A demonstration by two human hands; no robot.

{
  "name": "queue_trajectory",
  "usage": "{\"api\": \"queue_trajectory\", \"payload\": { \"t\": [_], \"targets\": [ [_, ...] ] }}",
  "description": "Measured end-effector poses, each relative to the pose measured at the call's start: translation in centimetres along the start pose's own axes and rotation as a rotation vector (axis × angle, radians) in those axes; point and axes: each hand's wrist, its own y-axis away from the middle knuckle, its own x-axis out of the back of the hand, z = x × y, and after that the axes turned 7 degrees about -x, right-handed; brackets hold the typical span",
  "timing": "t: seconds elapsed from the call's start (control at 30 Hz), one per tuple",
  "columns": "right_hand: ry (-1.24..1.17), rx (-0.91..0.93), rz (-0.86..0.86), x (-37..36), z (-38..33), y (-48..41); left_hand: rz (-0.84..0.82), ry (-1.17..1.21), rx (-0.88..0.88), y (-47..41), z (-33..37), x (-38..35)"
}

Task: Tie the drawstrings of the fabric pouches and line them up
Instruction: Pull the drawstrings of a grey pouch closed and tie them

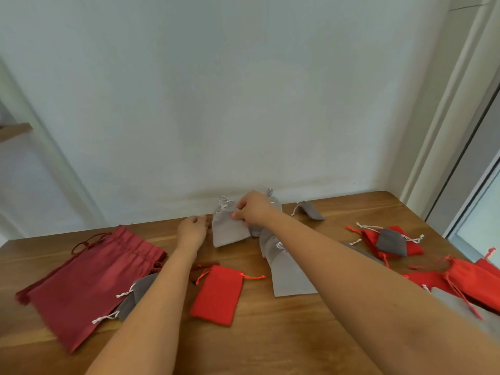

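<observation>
We judge the main risk to be the soft light grey pouch slipping or bunching. Our right hand pinches it only near the neck, so a tug could drag it across the grey pile under the forearm and tangle the cords. Its white drawstring lies loose at the mouth and could pull through unevenly. The pouch sits at twelve o'clock on the table, close to the wall. The right hand holds it from three o'clock. Our left hand is just beside it at nine o'clock, fingers curled, and we cannot tell whether it holds anything.
</observation>
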Motion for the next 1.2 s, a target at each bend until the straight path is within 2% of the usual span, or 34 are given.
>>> {"api": "queue_trajectory", "payload": {
  "t": [0.17, 0.33, 0.5, 0.57, 0.63, 0.73, 0.83, 0.97, 1.07, 1.13, 1.2],
  "targets": [
    [0.327, -0.035, 0.152, -2.2, -0.7, -1.1, -0.093, 0.004, -0.084, 1.2, 0.3, -0.3],
    [0.176, 0.04, 0.266, -2.8, 0.9, -1.0, -0.168, -0.072, -0.134, 1.8, -0.1, -0.7],
    [-0.023, 0.179, 0.218, -1.4, 2.5, 1.1, -0.26, 0.01, -0.08, 3.0, 1.3, 0.2],
    [-0.069, 0.181, 0.178, -0.4, 3.3, 2.3, -0.359, -0.151, -0.146, 4.2, 1.8, 1.1],
    [-0.08, 0.199, 0.158, 0.8, 3.8, 3.6, -0.458, -0.415, -0.203, 5.7, 2.1, 1.6],
    [-0.106, 0.236, 0.161, 2.1, 4.7, 5.2, -0.495, -0.671, -0.129, 6.8, 1.5, 1.7],
    [-0.131, 0.269, 0.184, 3.4, 5.6, 7.0, -0.483, -0.71, -0.083, 7.3, 1.5, 1.8],
    [-0.165, 0.274, 0.195, 5.2, 7.2, 9.3, -0.459, -0.72, -0.136, 8.3, 2.2, 2.5],
    [-0.11, 0.228, 0.083, 6.9, 8.8, 11.5, -0.458, -0.737, -0.32, 8.7, 2.4, 3.5],
    [0.055, 0.178, -0.026, 8.2, 9.8, 13.2, -0.528, -0.812, -0.472, 8.8, 2.4, 4.3],
    [0.208, 0.124, -0.062, 9.6, 11.4, 15.0, -0.612, -0.862, -0.482, 9.3, 2.5, 5.0]
  ]
}}
